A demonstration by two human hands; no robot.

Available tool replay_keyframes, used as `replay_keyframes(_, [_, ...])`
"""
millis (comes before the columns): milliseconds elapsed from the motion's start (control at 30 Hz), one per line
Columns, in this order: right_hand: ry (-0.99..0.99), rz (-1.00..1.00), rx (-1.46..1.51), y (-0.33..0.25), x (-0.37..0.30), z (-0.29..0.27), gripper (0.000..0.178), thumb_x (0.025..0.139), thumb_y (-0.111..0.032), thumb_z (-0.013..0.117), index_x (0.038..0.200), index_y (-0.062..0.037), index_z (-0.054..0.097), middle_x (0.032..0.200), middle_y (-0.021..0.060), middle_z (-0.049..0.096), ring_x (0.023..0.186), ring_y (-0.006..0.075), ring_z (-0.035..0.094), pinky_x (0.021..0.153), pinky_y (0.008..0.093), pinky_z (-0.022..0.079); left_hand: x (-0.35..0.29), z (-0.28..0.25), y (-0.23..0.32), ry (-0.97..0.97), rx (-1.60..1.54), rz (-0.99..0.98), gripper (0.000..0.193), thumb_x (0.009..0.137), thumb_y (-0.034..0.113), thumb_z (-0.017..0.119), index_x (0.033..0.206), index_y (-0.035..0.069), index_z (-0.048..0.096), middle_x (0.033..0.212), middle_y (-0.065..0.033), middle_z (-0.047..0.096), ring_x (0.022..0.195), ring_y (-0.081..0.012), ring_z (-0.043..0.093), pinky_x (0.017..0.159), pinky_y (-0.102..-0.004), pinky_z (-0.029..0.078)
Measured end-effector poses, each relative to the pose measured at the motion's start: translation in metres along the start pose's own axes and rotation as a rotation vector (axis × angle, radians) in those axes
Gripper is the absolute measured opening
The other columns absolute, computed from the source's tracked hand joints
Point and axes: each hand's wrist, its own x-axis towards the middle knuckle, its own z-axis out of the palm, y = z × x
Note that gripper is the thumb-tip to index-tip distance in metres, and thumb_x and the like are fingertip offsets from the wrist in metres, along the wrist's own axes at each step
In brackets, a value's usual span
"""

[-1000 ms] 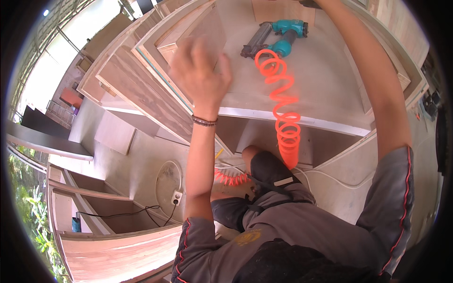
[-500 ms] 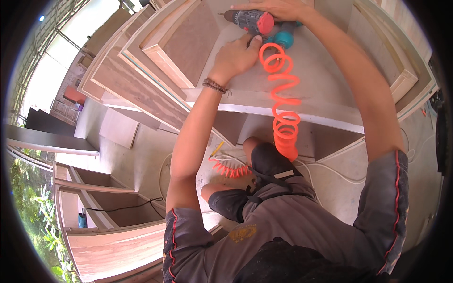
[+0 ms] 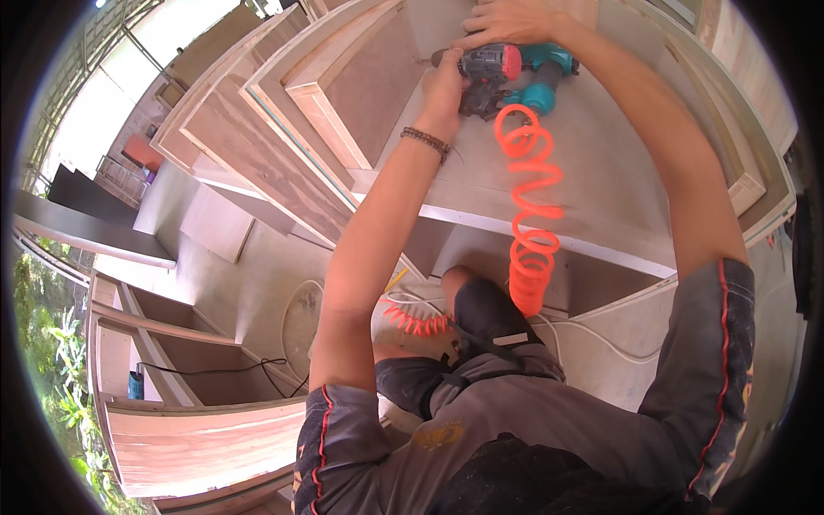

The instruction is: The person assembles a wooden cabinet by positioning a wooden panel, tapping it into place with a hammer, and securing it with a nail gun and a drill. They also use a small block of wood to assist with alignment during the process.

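Drill (image 3: pixel 496 65), dark grey with a red rear end, sits over the pale board (image 3: pixel 601 163) in the upper middle of the view, its bit (image 3: pixel 423 61) pointing to the person's left. Left hand (image 3: pixel 441 90) clamped round the drill's front end, some fingers hidden. Right hand (image 3: pixel 513 21) reaches across just above the drill, fingers stretched out; cannot tell if it touches. Hands near each other, not clasped. Teal nail gun (image 3: pixel 543 84) right beside the drill, partly behind it; orange coiled hose (image 3: pixel 537 184) runs from it toward the person, over the board's front edge. For good handling, best guess: grip on the drill's handle (image 3: pixel 477 101) rather than the front end, fingers clear of the bit, drill kept from knocking the nail gun, hose loops kept from snagging. Further out: wooden upright (image 3: pixel 352 86) left of the hands, low cabinet (image 3: pixel 232 451) lower left, red coiled line (image 3: pixel 418 326) on the floor by the knees
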Motion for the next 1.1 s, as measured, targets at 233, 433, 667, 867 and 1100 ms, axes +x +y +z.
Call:
replay_keyframes(233, [0.077, -0.007, -0.058, 0.003, -0.002, 0.007, 0.046, 0.095, -0.024, 0.049, 0.139, -0.0376, 0.054, 0.104, -0.0027, 0.058, 0.096, 0.0160, 0.062, 0.087, 0.0378, 0.046, 0.013, -0.004, -0.017, -0.026, -0.067, 0.063, 0.049, 0.102, 0.037, 0.065, 0.128, -0.004, 0.058, 0.111, -0.0065, 0.064, 0.093, -0.0151, 0.058, 0.084, -0.0334, 0.050])
replay_keyframes(433, [0.024, 0.020, -0.073, 0.004, -0.002, 0.002, 0.049, 0.095, -0.029, 0.049, 0.143, -0.0385, 0.052, 0.102, -0.0027, 0.057, 0.094, 0.0162, 0.061, 0.086, 0.0383, 0.046, 0.020, -0.003, -0.023, -0.026, -0.074, 0.096, 0.048, 0.102, 0.036, 0.067, 0.124, -0.005, 0.057, 0.112, -0.0078, 0.065, 0.093, -0.0152, 0.060, 0.085, -0.0340, 0.051])
replay_keyframes(667, [0.077, 0.034, 0.019, 0.003, -0.001, 0.010, 0.051, 0.093, -0.036, 0.052, 0.144, -0.0385, 0.051, 0.099, -0.0019, 0.057, 0.092, 0.0172, 0.061, 0.084, 0.0382, 0.045, 0.018, 0.000, -0.016, 0.016, -0.029, 0.044, 0.052, 0.100, 0.037, 0.070, 0.127, -0.005, 0.056, 0.115, -0.0126, 0.067, 0.108, -0.0205, 0.063, 0.099, -0.0376, 0.051])
replay_keyframes(867, [0.080, 0.052, -0.059, 0.004, 0.001, 0.015, 0.048, 0.093, -0.031, 0.051, 0.140, -0.0397, 0.055, 0.093, -0.0030, 0.056, 0.089, 0.0166, 0.060, 0.083, 0.0388, 0.045, 0.016, 0.001, -0.014, 0.014, -0.072, 0.039, 0.052, 0.100, 0.035, 0.071, 0.127, -0.006, 0.056, 0.115, -0.0130, 0.067, 0.109, -0.0203, 0.064, 0.099, -0.0360, 0.052])
replay_keyframes(1100, [0.113, 0.035, -0.035, 0.003, -0.001, 0.014, 0.051, 0.088, -0.041, 0.055, 0.139, -0.0390, 0.055, 0.092, -0.0027, 0.054, 0.089, 0.0170, 0.059, 0.081, 0.0399, 0.044, 0.017, 0.002, -0.020, 0.046, -0.098, 0.073, 0.034, 0.100, 0.025, 0.070, 0.117, -0.002, 0.057, 0.103, -0.0085, 0.066, 0.092, -0.0165, 0.061, 0.086, -0.0353, 0.052])
